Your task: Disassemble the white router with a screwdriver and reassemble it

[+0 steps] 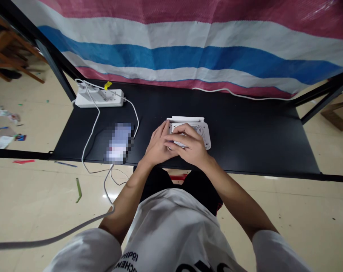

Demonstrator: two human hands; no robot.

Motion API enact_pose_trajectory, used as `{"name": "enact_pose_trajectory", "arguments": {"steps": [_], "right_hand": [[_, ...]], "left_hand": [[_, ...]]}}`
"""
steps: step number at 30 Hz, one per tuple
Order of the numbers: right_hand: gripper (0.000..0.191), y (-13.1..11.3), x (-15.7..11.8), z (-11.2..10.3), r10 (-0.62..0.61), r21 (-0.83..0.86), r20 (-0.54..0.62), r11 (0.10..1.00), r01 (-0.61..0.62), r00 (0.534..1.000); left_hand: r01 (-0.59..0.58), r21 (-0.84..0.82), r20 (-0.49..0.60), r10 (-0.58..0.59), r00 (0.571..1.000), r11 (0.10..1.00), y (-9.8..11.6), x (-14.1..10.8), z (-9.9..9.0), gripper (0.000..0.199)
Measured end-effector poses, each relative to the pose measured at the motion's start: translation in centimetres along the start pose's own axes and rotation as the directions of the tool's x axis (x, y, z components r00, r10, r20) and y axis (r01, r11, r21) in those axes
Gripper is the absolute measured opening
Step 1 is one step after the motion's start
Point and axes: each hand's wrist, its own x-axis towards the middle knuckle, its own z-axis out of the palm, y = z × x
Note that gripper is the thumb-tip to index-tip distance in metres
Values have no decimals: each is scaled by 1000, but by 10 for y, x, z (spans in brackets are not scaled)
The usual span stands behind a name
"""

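A white router [206,138] with a perforated, vented face up lies on the black shelf, and its folded antennas [186,119] run along the far edge. My left hand [159,144] is closed around the router's left end, fingers lying along its side. Over the router's middle, my right hand [191,145] is bent with thumb and fingers drawn together, their tips meeting at the left hand. Whatever lies between those right fingertips, if anything, is too small or hidden to make out. Both hands cover the left and near parts of the router.
A white power strip [114,99] with plugged-in adapters sits at the shelf's back left. Nearer lies a blurred-out phone [119,143], with white cables [89,139] looping around it and over the front edge. A striped sheet [179,56] hangs behind the black shelf [253,139].
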Motion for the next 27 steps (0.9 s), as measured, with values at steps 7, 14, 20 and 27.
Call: {"name": "enact_pose_trajectory", "arguments": {"steps": [7,14,20,27], "right_hand": [[34,-2,2,4,54,35,70,998,-57,996],[45,-1,1,4,39,126,166,990,-61,985],[27,0,0,5,80,28,43,996,-82,996],[31,-1,3,0,62,65,65,996,-66,996]], "left_hand": [[-6,-17,14,6,1000,1000,1,1,0,94],[1,-29,-3,-1,1000,1000,3,1,-2,112],[15,-11,11,-15,1000,1000,1,0,0,96],[9,-18,5,-9,1000,1000,3,1,-2,100]]}}
